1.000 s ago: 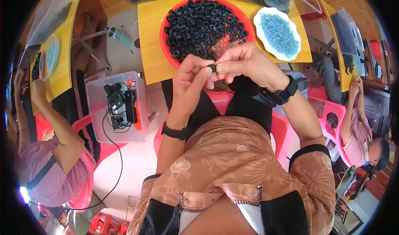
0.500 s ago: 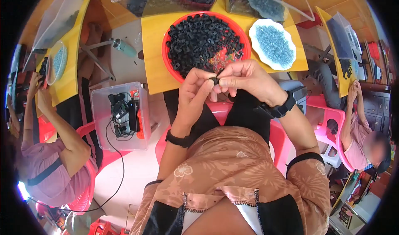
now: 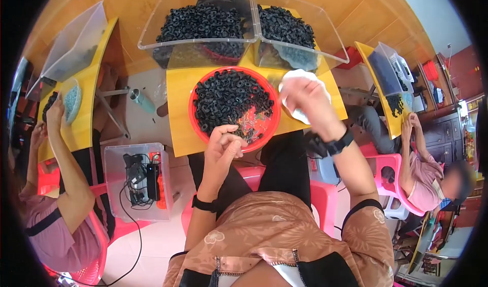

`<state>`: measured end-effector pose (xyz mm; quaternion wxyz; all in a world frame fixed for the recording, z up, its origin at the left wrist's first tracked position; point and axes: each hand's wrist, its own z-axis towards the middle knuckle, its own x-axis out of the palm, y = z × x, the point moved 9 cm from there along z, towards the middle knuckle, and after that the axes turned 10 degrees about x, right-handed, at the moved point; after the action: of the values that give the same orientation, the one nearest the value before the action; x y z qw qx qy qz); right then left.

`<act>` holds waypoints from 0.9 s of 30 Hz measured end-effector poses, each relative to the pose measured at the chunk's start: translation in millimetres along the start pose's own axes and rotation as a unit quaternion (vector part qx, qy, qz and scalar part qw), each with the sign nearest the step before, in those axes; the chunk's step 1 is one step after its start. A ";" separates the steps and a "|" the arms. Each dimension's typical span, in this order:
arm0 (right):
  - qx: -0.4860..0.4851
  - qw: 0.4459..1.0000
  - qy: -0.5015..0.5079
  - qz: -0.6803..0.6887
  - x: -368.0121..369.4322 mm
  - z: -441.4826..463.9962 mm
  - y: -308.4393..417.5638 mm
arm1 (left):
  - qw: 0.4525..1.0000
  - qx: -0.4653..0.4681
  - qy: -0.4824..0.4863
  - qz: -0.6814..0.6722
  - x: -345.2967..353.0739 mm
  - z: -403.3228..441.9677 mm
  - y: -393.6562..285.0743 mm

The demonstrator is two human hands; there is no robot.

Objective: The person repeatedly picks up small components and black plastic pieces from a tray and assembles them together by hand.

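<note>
My left hand (image 3: 223, 152) is at the near edge of a red basin (image 3: 277, 122), its thumb and fingers pinched together; what they hold, if anything, is hidden. Small black ring-like pieces (image 3: 223, 96) heap up in the basin, with scattered tiny bits showing on its red bottom at the right. My right hand (image 3: 307, 101), smeared by motion, is over a white scalloped plate (image 3: 297, 74) and covers most of it. Whether its fingers touch the plate's contents cannot be made out.
Two clear bins of black pieces (image 3: 203, 25) stand behind the basin on the yellow table (image 3: 179, 127). A clear box (image 3: 114, 205) with cables sits on the floor at left, near a green bottle (image 3: 142, 101). Co-workers sit at left (image 3: 66, 226) and right (image 3: 424, 180).
My hands have parted from the small dark piece they held together. The right hand has moved over to the white plate; the left stays by the basin. The view has tilted up.
</note>
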<state>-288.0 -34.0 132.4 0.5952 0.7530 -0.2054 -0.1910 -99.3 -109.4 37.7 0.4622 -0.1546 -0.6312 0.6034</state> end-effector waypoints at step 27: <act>-0.662 0.748 0.011 -0.049 57.8 -223.8 194.2 | 0.995 -0.040 -0.081 -0.041 -23.3 -0.5 13.6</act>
<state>-136.2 77.8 368.2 0.9365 0.1815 0.0162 -0.2995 -91.7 -123.7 16.1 0.4277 -0.0975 -0.6958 0.5687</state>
